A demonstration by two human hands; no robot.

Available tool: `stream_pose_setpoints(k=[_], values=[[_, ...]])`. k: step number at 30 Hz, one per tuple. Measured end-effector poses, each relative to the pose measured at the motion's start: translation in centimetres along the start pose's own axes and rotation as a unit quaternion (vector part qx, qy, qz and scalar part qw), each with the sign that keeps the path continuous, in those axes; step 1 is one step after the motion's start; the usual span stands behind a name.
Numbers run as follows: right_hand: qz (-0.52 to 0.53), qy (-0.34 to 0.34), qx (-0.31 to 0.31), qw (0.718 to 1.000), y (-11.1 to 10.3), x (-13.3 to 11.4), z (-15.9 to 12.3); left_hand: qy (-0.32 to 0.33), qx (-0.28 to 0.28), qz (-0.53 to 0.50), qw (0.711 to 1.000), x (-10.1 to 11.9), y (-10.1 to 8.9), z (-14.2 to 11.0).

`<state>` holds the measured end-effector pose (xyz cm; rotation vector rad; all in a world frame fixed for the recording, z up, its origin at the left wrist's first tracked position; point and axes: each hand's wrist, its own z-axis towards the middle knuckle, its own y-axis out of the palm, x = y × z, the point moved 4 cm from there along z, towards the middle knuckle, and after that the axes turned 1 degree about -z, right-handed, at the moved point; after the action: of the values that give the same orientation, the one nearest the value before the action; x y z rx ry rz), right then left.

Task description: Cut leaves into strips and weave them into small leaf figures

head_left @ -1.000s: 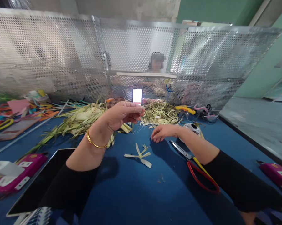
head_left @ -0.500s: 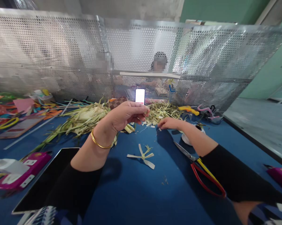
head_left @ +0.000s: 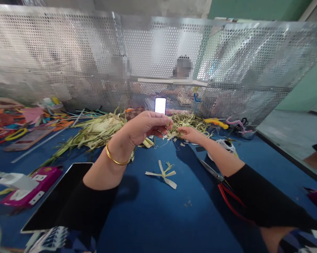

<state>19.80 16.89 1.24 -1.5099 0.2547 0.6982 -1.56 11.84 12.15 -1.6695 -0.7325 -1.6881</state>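
My left hand point(head_left: 146, 130) hangs over the middle of the blue table, thumb and forefinger pinched together. A tiny pale green bit seems to show at its fingertips, too small to name. My right hand point(head_left: 191, 135) reaches to the front edge of a heap of shredded dry husk point(head_left: 191, 123), fingers loosely extended and slightly apart; I make out nothing held. Below the hands lies a star-shaped piece of pale husk strips point(head_left: 164, 174). Long scissors with red handles point(head_left: 213, 172) lie partly beneath my right forearm. Whole husk leaves point(head_left: 100, 130) are piled left of my left hand.
A lit phone point(head_left: 160, 105) stands behind the heap, before a perforated metal screen point(head_left: 158, 45). On the left are a tablet point(head_left: 60, 196), a magenta power strip point(head_left: 31, 189) and coloured craft scraps point(head_left: 34, 116). A yellow-handled tool point(head_left: 216, 123) lies right. Another person's hand point(head_left: 4, 103) shows far left.
My right hand has lifted slightly toward the husk heap. My left hand keeps its pinch. The view has shifted a little, and another person's hand has appeared at the far left.
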Motion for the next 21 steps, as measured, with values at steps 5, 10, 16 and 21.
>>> stream_pose_setpoints(k=[5,10,16,21], values=[[-0.063,-0.131,-0.015,0.989,3.1,-3.3,-1.2,0.011,0.001,-0.013,1.000,-0.1,-0.3,0.1],[-0.194,-0.224,-0.068,0.953,6.1,-4.7,-2.2,0.010,-0.006,-0.015,1.000,-0.4,-0.1,0.2],[-0.261,-0.140,0.026,0.955,2.7,-2.5,-0.1,0.014,-0.003,-0.020,1.000,-0.1,-0.2,0.0],[-0.235,-0.274,-0.079,0.929,6.1,-6.0,-2.7,0.017,-0.009,-0.029,0.999,-0.5,-0.2,0.5]])
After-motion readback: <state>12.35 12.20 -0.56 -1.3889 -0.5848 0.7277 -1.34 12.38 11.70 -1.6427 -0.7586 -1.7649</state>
